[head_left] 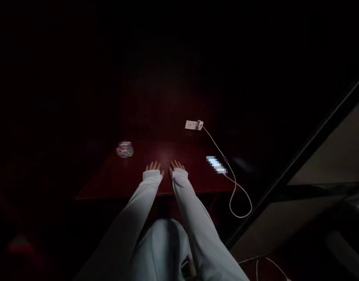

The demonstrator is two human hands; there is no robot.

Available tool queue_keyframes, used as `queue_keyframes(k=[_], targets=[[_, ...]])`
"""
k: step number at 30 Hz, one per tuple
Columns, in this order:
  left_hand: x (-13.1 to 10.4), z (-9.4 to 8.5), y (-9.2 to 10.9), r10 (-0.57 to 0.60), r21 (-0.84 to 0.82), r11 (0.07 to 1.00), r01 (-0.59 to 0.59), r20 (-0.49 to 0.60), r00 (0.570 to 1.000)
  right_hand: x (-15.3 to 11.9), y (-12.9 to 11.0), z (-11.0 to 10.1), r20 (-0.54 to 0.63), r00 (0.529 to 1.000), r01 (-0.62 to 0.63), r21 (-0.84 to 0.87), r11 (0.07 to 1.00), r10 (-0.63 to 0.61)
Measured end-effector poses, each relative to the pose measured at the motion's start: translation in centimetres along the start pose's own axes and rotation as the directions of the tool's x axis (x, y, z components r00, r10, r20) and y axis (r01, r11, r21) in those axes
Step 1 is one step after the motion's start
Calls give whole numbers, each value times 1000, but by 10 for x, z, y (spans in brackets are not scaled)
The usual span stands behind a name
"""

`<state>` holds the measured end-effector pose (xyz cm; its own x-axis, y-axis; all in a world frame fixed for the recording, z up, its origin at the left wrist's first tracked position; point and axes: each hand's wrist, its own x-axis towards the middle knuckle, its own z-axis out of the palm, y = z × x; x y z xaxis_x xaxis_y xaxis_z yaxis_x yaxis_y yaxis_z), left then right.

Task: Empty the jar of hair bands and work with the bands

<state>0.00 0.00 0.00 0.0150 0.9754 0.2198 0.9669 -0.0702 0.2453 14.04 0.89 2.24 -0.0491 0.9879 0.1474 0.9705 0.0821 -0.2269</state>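
1. The left hand (pixel 154 167) is resting on the red worktop (pixel 132 179), near the jar (pixel 124 150) and to its right, its fingers spreading open.
2. The right hand (pixel 177 166) is resting farther right of the jar, its fingers also spreading open.
3. A lit, pixelated device (pixel 216 164) is lying well right of the jar.
4. A white cable (pixel 240 217) is linking it to a charger (pixel 199 125) at the socket plate (pixel 191 125), right of the jar.
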Motion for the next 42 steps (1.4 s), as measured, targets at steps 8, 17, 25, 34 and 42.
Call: queue_keyframes(k=[8,17,25,34,42], targets=[[-15,-5,-2,-22,-65,998,18,-58,998,-20,-9,-7,-45,996,-72,-4,997,72],[-9,-7,-1,-19,-146,989,0,-127,992,-20,-14,-10,-142,987,-71,4,997,71],[6,-8,-3,11,-146,989,-30,-131,991,-16,-9,-8,-171,984,-67,-32,997,60],[24,0,-6,65,-144,986,-87,-151,986,6,-21,-1,-202,979,-48,-95,994,28],[48,-13,-30,92,-133,983,-122,-213,973,18,-22,-11,-136,990,-56,-67,996,47]])
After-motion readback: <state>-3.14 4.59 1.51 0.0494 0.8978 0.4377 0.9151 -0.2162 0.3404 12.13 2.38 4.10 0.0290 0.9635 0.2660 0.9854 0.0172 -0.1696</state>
